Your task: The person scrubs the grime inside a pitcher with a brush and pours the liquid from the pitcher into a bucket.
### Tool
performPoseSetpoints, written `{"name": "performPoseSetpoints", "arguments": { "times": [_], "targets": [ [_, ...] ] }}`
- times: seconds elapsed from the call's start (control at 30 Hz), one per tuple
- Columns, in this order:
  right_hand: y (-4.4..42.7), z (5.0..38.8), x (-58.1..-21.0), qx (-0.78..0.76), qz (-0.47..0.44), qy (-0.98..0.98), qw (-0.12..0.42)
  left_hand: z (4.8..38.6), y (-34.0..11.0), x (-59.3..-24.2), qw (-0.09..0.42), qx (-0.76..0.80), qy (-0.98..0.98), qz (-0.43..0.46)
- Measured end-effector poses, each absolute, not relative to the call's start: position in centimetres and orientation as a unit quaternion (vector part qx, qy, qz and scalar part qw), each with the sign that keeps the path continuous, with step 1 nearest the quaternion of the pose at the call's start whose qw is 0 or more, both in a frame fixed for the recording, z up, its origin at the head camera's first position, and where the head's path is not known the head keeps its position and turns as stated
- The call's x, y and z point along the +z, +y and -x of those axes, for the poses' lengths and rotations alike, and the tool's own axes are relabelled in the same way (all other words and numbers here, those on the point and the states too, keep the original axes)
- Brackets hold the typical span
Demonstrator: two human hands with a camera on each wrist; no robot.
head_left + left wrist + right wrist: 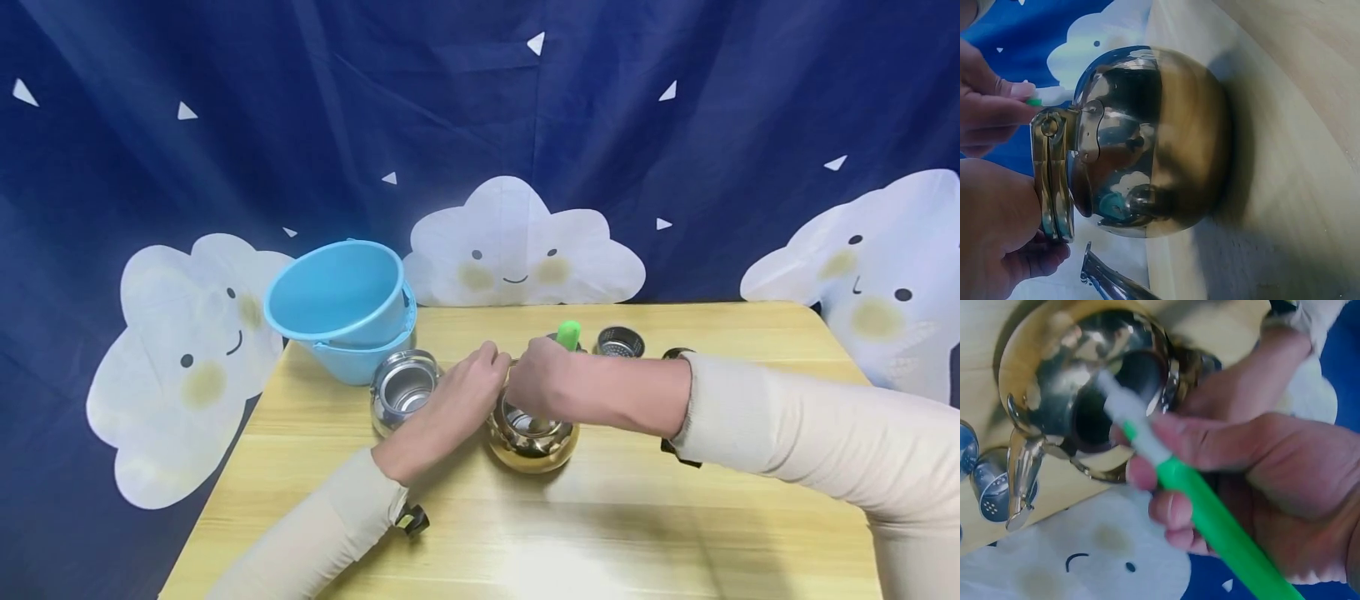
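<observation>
A shiny gold teapot (534,446) stands on the table with its mouth uncovered, and its dark inside shows in the right wrist view. My left hand (457,396) grips the folded gold handle (1054,175) at the teapot's side. Over the mouth, my right hand (543,379) holds a slim tool with a green handle (1216,531) and a whitish neck (1132,415). The neck points at the opening; the tool's far end is blurred, so its kind is unclear. Left of the gold teapot sits a silver teapot (405,387), also without a lid.
Two light blue buckets (341,292), one inside the other, stand at the back left of the wooden table (465,533). A metal strainer (620,342) lies behind my right forearm. A dark round item (678,353) is partly hidden by that sleeve. A blue cloud-patterned curtain hangs behind.
</observation>
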State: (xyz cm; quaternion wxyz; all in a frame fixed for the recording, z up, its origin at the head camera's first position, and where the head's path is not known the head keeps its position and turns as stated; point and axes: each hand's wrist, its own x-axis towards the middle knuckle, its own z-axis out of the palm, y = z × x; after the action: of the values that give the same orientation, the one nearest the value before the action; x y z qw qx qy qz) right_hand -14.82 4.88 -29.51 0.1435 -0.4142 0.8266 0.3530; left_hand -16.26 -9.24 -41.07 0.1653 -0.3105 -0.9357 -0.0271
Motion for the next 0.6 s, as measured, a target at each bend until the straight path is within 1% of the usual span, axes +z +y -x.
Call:
{"name": "performPoseSetpoints", "arguments": {
  "times": [0.07,0.17,0.23,0.3,0.37,0.43,0.53,0.6],
  "targets": [
    [4.9,15.8,-29.3,0.310,0.403,0.837,0.200,16.2,-9.2,-41.1,0.161,-0.028,-0.936,0.311],
    [5.6,17.1,-29.4,0.242,0.389,0.847,0.268,16.2,-9.2,-41.0,0.153,-0.030,-0.938,0.311],
    [6.3,17.8,-29.6,0.197,0.384,0.851,0.298,16.1,-9.1,-41.0,0.149,-0.029,-0.939,0.309],
    [7.1,18.2,-29.9,0.153,0.384,0.854,0.317,16.1,-9.0,-40.9,0.147,-0.025,-0.940,0.306],
    [8.0,18.4,-30.2,0.111,0.393,0.854,0.323,16.1,-9.0,-40.9,0.146,-0.018,-0.942,0.303],
    [8.8,18.3,-30.5,0.078,0.407,0.854,0.314,16.2,-9.0,-40.9,0.146,-0.017,-0.942,0.302],
    [9.9,18.0,-31.0,0.040,0.419,0.863,0.280,16.2,-8.9,-40.9,0.144,-0.021,-0.942,0.302],
    [10.5,17.6,-31.4,0.016,0.407,0.877,0.256,16.2,-9.0,-40.9,0.142,-0.025,-0.942,0.303]
  ]
}}
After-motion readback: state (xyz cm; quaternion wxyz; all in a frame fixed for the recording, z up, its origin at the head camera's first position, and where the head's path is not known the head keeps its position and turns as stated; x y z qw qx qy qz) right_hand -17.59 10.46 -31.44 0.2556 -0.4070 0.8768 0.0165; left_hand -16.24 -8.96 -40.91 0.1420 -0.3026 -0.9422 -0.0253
